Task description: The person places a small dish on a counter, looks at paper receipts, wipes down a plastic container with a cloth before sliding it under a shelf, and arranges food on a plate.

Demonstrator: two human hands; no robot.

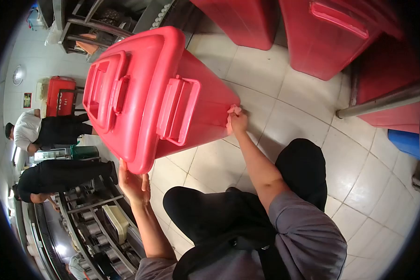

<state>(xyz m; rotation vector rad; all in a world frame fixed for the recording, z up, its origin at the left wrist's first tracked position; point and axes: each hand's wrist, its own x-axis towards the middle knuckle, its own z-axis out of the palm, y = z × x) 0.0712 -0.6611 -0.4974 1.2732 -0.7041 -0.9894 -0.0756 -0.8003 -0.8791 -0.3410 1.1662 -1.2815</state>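
Note:
A large red bin with a closed red lid is tipped over the tiled floor, its base pointing right. My left hand grips the lid's lower corner, with some fingers partly hidden behind the rim. Against the bin's base end, my right hand holds a bunched pink cloth and presses it to the bin's side. A red clip handle shows on the side of the bin near the lid.
More red bins stand at the upper right, near a metal bar and a blue object. Two people are at the left. Metal shelves with pans are at the lower left.

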